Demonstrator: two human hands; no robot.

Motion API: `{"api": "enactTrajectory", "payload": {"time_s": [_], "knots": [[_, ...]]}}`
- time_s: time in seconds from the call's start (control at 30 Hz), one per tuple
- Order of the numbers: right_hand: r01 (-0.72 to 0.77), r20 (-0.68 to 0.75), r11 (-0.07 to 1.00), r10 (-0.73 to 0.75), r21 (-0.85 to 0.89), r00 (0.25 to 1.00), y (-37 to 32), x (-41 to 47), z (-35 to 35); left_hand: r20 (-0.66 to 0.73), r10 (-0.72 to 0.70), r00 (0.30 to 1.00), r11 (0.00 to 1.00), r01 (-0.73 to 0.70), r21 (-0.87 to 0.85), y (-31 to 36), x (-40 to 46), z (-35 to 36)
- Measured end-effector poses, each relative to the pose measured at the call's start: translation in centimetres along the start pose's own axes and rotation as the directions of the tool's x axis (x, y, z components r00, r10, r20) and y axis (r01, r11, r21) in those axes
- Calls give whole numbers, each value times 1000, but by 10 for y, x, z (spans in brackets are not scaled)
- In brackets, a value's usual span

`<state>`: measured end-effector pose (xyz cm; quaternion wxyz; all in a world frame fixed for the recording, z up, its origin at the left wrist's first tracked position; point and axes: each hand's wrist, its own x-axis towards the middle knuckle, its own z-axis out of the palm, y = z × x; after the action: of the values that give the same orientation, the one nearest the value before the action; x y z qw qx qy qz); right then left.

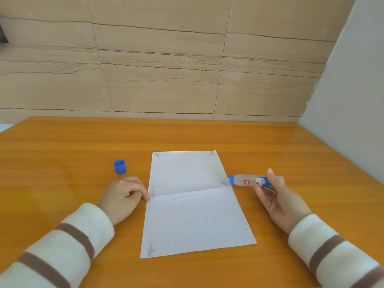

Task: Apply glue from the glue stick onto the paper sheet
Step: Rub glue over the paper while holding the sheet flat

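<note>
We note a blue ribbed cap (120, 166) standing apart on the glossy wooden table (62, 146). The creased, stained paper sheet (193, 204) lies flat; the left hand (124, 197), fingers curled, touches its edge. The right hand (278, 201) grips the clear glue bottle (252, 181), blue tip at the sheet's right edge

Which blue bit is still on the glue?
The blue nozzle tip is on the glue stick, held by the right hand at the paper sheet edge. The blue cap stands alone beyond the left hand.
</note>
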<state>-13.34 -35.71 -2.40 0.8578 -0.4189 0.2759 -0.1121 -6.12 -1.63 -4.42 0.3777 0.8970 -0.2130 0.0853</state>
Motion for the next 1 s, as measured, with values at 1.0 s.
{"api": "enactTrajectory", "payload": {"time_s": [1.0], "knots": [[-127,354,963,207,-237,912,85,-47,83,55,-28,998,1000,29,-12,6,-1,-6]]}}
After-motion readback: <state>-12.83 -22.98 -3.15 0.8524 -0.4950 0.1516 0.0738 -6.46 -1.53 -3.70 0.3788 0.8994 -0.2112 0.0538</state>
